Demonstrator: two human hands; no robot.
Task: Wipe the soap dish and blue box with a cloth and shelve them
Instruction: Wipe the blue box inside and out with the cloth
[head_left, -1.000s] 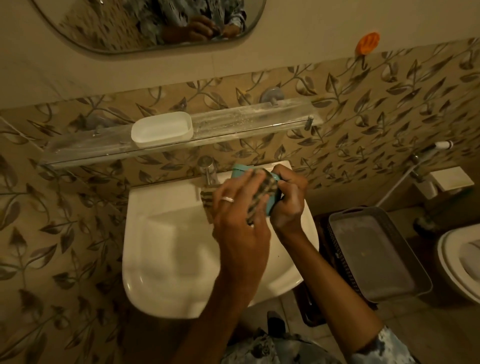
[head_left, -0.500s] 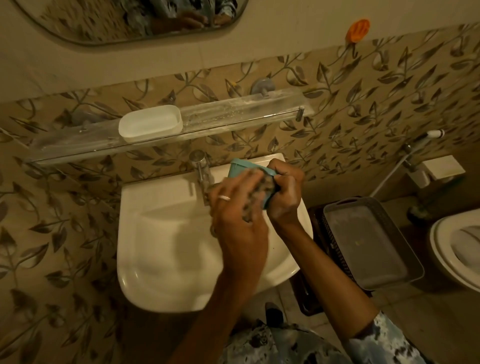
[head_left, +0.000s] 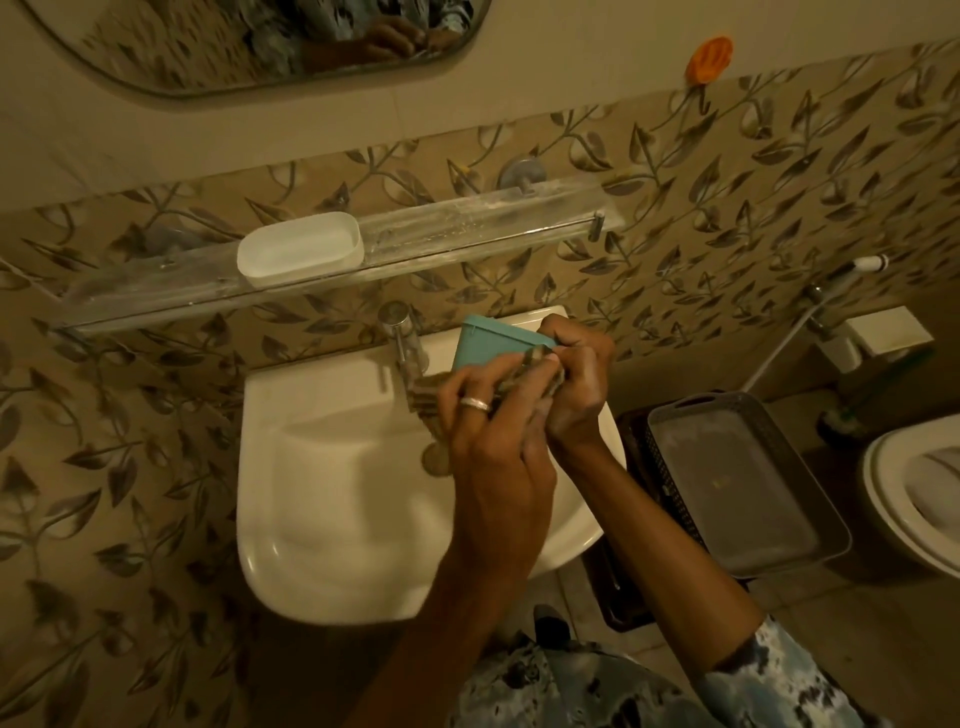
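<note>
Most of the blue box (head_left: 487, 347) was covered by the 2 hands; only its upper left face and top rim showed. The cloth (head_left: 427, 396) was largely hidden under the fingers, with 1 striped corner exposed beside the tap (head_left: 400, 335). The drain was partly masked by the left wrist. The mirror (head_left: 260, 47) was cut off at the top edge, and the toilet (head_left: 914, 499) at the right edge.

The left hand (head_left: 488, 431), with a ring on 1 finger, reached over the sink (head_left: 332, 499). Its fingers were curled close together, pressing the cloth against the front of the box. The right hand (head_left: 576, 384) gripped the right end of the box, with its fingers bent over the rim and the thumb side hidden. The box was held tilted above the rear of the sink. The soap dish (head_left: 300, 249) stood on the glass shelf (head_left: 467, 228), well apart from both hands
</note>
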